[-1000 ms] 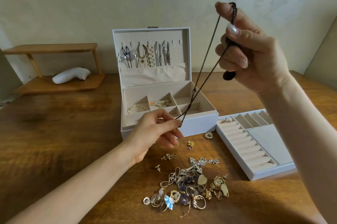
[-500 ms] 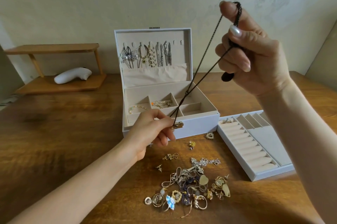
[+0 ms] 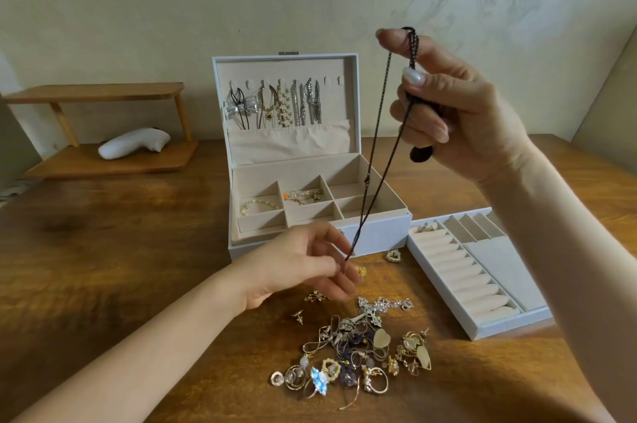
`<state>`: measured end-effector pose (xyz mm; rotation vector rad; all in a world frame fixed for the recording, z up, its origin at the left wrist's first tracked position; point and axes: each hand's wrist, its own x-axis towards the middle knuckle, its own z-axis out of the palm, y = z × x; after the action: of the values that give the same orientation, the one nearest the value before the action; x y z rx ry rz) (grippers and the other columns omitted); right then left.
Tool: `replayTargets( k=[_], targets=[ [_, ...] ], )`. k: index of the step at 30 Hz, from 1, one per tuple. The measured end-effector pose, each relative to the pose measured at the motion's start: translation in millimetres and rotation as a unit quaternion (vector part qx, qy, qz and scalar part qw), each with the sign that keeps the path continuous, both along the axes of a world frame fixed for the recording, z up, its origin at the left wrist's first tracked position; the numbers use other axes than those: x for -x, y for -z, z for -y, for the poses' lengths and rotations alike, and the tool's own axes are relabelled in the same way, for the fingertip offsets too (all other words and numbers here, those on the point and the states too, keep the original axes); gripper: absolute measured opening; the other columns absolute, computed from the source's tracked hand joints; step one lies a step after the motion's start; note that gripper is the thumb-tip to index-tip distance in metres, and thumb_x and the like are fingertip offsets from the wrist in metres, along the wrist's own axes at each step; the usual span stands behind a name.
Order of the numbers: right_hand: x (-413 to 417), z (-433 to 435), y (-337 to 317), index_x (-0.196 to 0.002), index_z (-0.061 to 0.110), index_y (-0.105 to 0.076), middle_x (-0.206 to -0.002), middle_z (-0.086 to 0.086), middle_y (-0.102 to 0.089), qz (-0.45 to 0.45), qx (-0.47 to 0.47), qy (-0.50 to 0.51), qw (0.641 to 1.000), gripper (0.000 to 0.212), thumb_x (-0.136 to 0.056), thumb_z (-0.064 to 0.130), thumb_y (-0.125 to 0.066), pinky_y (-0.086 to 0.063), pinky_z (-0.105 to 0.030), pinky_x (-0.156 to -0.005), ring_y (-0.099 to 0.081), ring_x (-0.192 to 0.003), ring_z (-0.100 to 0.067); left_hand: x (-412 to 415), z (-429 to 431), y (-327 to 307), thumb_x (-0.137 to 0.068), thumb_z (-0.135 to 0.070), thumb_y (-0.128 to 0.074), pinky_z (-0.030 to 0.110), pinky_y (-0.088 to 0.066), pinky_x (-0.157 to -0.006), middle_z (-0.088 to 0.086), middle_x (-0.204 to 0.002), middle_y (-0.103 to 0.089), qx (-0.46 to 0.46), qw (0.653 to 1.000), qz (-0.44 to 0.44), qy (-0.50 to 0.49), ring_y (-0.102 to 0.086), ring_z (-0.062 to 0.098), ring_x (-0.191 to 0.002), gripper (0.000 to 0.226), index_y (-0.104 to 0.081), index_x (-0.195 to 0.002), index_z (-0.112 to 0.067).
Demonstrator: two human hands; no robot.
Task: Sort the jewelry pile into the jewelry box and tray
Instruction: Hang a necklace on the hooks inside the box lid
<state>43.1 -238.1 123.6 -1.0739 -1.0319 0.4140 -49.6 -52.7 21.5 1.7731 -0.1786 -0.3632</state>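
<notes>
A dark chain necklace (image 3: 377,143) hangs from my right hand (image 3: 458,109), which is raised in front of the open jewelry box (image 3: 379,233) and pinches the chain's top; a dark pendant (image 3: 421,153) sticks out under the fingers. My left hand (image 3: 300,264) is lower, by the box's front wall, its fingertips at the chain's bottom loop with the fingers spread. The jewelry pile (image 3: 358,353) lies on the table below both hands. The white tray (image 3: 444,305) with ring rolls sits to the right.
Necklaces hang in the box lid (image 3: 286,105); two bracelets lie in its compartments. A ring (image 3: 427,226) sits in the tray's top roll. Loose pieces lie near the box front. A wooden shelf (image 3: 103,160) with a white object stands at the back left.
My left hand slid down along the chain toward the table and its fingers loosened. My right hand stayed raised, still holding the chain's top.
</notes>
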Motion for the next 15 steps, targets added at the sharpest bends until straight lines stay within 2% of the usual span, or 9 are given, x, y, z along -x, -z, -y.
replayTargets(
  k=[3,5,7,10,11,13,15],
  targets=[
    [1,-2,-1,-0.11,0.024,-0.068,-0.042,0.009,-0.037,0.004,0.005,-0.005,1.0,0.035,-0.075,0.022,-0.067,-0.02,-0.017,-0.038,-0.014,-0.041,-0.01,-2,3,8,-0.091,0.003,-0.054,0.027,-0.058,-0.074,0.013,-0.091,-0.07,-0.074,0.997,0.013,0.018,-0.071,0.021,-0.085,0.013,-0.056,-0.102,-0.002],
    [1,-2,-1,-0.11,0.025,-0.068,-0.042,0.008,-0.037,0.01,0.01,-0.008,1.0,0.034,-0.076,0.023,-0.067,-0.018,-0.019,-0.039,-0.013,-0.041,-0.01,-1,4,10,-0.091,-0.004,-0.057,0.026,-0.058,-0.071,0.009,-0.086,-0.071,-0.099,0.995,0.013,0.017,-0.072,0.018,-0.081,0.01,-0.058,-0.1,-0.004],
    [-1,-2,-1,-0.111,0.025,-0.067,-0.042,0.008,-0.036,0.014,0.015,-0.014,1.0,0.036,-0.076,0.024,-0.068,-0.015,-0.02,-0.039,-0.014,-0.04,-0.01,-1,7,9,-0.09,-0.015,-0.06,0.023,-0.057,-0.06,0.005,-0.088,-0.07,-0.135,0.991,0.021,0.012,-0.071,0.017,-0.072,0.014,-0.057,-0.103,-0.009],
    [-1,-2,-3,-0.112,0.023,-0.066,-0.041,0.008,-0.036,0.018,0.023,-0.018,0.999,0.036,-0.076,0.023,-0.067,-0.014,-0.021,-0.039,-0.015,-0.04,-0.009,-2,15,4,-0.082,-0.035,-0.066,0.016,-0.045,-0.044,-0.006,-0.102,-0.063,-0.218,0.968,0.119,-0.045,-0.063,0.008,-0.055,0.038,-0.048,-0.114,-0.024],
    [-1,-2,-4,-0.111,0.022,-0.067,-0.041,0.008,-0.036,0.016,0.026,-0.014,0.999,0.034,-0.077,0.021,-0.066,-0.015,-0.02,-0.039,-0.016,-0.039,-0.009,-3,18,0,-0.078,-0.041,-0.066,0.015,-0.042,-0.043,-0.008,-0.106,-0.06,-0.206,0.962,0.166,-0.063,-0.061,0.007,-0.056,0.05,-0.044,-0.12,-0.027],
    [-1,-4,-5,-0.106,0.021,-0.069,-0.04,0.008,-0.037,0.012,0.035,0.004,0.999,0.029,-0.079,0.018,-0.061,-0.015,-0.019,-0.039,-0.019,-0.037,-0.006,-9,23,-12,-0.072,-0.045,-0.065,0.016,-0.044,-0.046,-0.009,-0.115,-0.057,-0.119,0.966,0.218,-0.066,-0.059,0.011,-0.061,0.067,-0.037,-0.131,-0.029],
    [-3,-9,-6,-0.101,0.02,-0.07,-0.04,0.007,-0.037,0.015,0.055,0.033,0.998,0.024,-0.082,0.016,-0.057,-0.012,-0.022,-0.041,-0.023,-0.035,-0.004,-17,23,-31,-0.076,-0.037,-0.064,0.019,-0.045,-0.047,-0.003,-0.112,-0.062,-0.017,0.979,0.198,-0.047,-0.057,0.012,-0.058,0.062,-0.04,-0.132,-0.027]
  ],
)
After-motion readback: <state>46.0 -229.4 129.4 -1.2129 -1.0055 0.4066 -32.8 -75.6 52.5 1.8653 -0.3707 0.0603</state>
